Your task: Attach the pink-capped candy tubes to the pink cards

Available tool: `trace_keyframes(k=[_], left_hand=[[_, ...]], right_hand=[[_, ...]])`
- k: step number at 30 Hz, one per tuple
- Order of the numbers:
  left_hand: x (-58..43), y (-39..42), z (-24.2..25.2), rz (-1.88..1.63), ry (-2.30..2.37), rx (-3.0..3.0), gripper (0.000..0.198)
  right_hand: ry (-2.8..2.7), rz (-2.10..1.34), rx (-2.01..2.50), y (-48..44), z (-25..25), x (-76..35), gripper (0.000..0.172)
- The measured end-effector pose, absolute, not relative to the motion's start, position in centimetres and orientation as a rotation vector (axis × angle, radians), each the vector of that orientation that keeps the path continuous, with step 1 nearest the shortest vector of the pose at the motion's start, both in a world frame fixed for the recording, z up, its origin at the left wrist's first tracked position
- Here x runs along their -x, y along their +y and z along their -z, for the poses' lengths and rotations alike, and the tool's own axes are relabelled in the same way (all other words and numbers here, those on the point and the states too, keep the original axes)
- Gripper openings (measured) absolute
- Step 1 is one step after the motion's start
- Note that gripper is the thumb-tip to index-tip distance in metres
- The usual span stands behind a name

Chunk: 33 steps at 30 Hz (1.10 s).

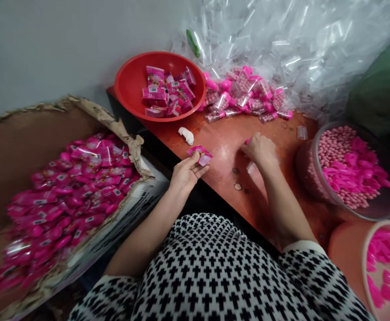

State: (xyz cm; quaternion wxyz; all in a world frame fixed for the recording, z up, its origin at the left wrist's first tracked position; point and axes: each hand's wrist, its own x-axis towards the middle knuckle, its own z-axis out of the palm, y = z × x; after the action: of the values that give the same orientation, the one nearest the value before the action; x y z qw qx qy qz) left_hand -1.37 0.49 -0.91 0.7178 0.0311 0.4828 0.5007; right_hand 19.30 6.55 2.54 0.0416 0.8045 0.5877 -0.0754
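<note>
My left hand rests at the near edge of the reddish table, its fingers pinched on a small pink packet. My right hand is curled into a loose fist on the table top, with a bit of pink showing at its fingertips and a clear tube lying just beneath it. What the right fingers hold is too hidden to name. A small white lump lies on the table just beyond the left hand.
A red bowl of pink packets stands at the table's far left. Capped tubes of pink candy lie before a heap of clear plastic. A tub of pink beads and caps stands right. A cardboard box of pink packs sits left.
</note>
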Motion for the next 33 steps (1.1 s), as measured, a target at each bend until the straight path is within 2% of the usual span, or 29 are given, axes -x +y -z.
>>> trace_keyframes(k=[3,5,7,9,10,12,17,26,33], left_hand=[[1.1,0.7,0.8,-1.112,1.063,-0.014,0.012],[0.8,0.8,0.7,-1.112,1.052,0.017,0.012],[0.3,0.8,0.7,-1.111,1.03,0.029,0.011],[-0.1,0.7,0.8,-1.121,1.002,0.018,0.01],[-0.3,0.6,0.8,-1.127,0.987,0.008,0.01],[-0.7,0.4,0.7,-1.143,0.958,-0.012,0.008],[-1.3,0.0,0.4,-1.133,0.927,-0.072,0.011],[-1.4,-0.1,-0.5,-1.073,0.856,-0.362,0.026],[-1.8,0.2,-0.7,-0.947,0.859,-0.418,0.032]], right_hand=[[1.863,0.239,-2.531,4.5,-2.9,-20.7,0.042],[2.077,0.508,-2.696,2.4,-2.6,-20.6,0.044],[2.303,1.23,-2.795,0.1,-2.1,-19.6,0.044],[2.264,2.013,-2.691,-2.1,-1.6,-17.8,0.044],[2.228,2.245,-2.614,-2.9,-1.4,-16.8,0.044],[2.198,2.49,-2.467,-4.1,-1.1,-15.2,0.045],[2.22,2.536,-2.416,-4.6,-0.2,-14.2,0.038],[2.366,2.489,-2.289,-4.6,0.4,-14.8,0.044],[2.694,2.173,-2.278,-4.2,1.2,-15.4,0.048]])
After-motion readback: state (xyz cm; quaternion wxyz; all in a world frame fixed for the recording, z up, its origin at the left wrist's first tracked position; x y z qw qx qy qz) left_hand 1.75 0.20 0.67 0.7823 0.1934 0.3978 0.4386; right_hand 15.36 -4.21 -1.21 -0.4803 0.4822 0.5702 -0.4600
